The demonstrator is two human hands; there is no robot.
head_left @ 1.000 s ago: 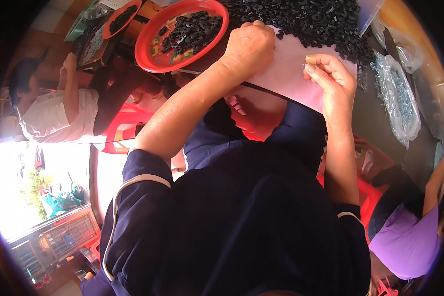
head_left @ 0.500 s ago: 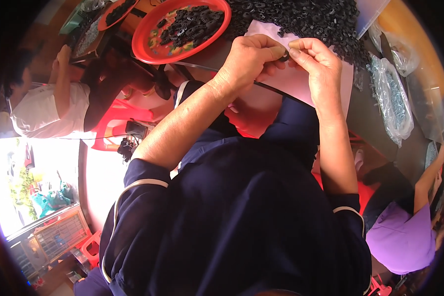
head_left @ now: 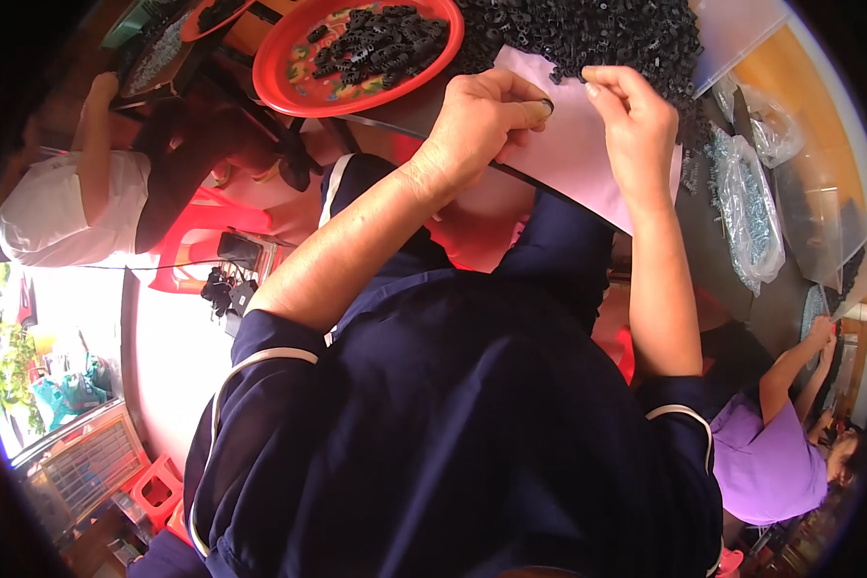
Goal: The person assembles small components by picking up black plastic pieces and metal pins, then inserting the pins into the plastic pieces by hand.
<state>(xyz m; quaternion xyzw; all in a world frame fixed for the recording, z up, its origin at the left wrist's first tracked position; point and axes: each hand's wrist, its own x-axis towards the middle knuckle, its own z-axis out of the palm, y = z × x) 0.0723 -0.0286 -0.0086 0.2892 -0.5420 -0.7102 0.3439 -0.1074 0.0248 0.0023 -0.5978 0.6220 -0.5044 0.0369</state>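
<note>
My left hand (head_left: 486,125) is closed in a pinch, with a small black plastic part (head_left: 547,104) between thumb and forefinger. To its right, my right hand (head_left: 636,120) has thumb and forefinger drawn together; whatever they may hold is too small to make out. The hands are apart, above a pink sheet (head_left: 588,159) at the table's near edge. Just beyond them spreads a large heap of small black plastic parts (head_left: 617,34). Left of my left hand, a red round tray (head_left: 272,91) with a patterned bottom holds more black parts (head_left: 380,48).
A clear plastic bag of small silvery pieces (head_left: 749,226) lies on the dark table at right, near a clear plastic bin (head_left: 737,43). A person in a white shirt (head_left: 72,207) sits at left, and another in a purple shirt (head_left: 771,462) at right.
My hands have moved apart; the right one has shifted slightly right, away from the black part in my left fingers. The view has shifted a little, and the purple-shirted person's arms have moved.
</note>
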